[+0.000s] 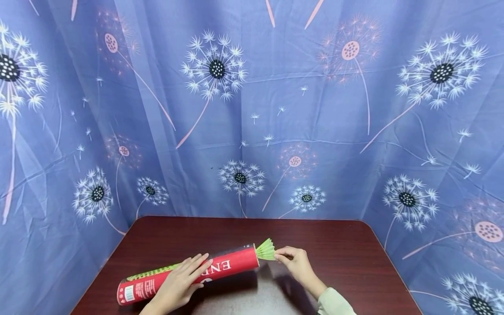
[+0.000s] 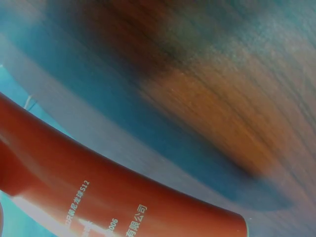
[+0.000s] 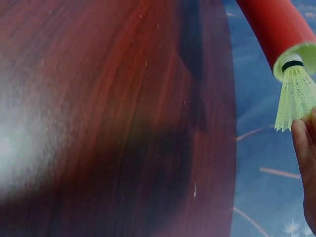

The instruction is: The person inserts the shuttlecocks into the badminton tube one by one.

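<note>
A red shuttlecock tube (image 1: 236,261) with white lettering slants across the front of the table in the head view, its right end raised. My left hand (image 1: 179,284) grips it around the middle, fingers laid over the top and thumb on the near side. From the tube's right mouth sticks a yellow-green shuttlecock (image 1: 265,250). My right hand (image 1: 297,264) pinches the rim of its skirt between thumb and fingers. In the right wrist view the white cork with a dark band on the shuttlecock (image 3: 295,96) sits just inside the mouth. The left wrist view shows only the tube's printed side (image 2: 123,197).
Beneath everything is a dark reddish-brown wooden table (image 1: 315,236) with rounded far corners. A blue curtain (image 1: 267,113) printed with dandelions hangs behind it and along both sides. Shadows of the tube and hands fall on the glossy tabletop.
</note>
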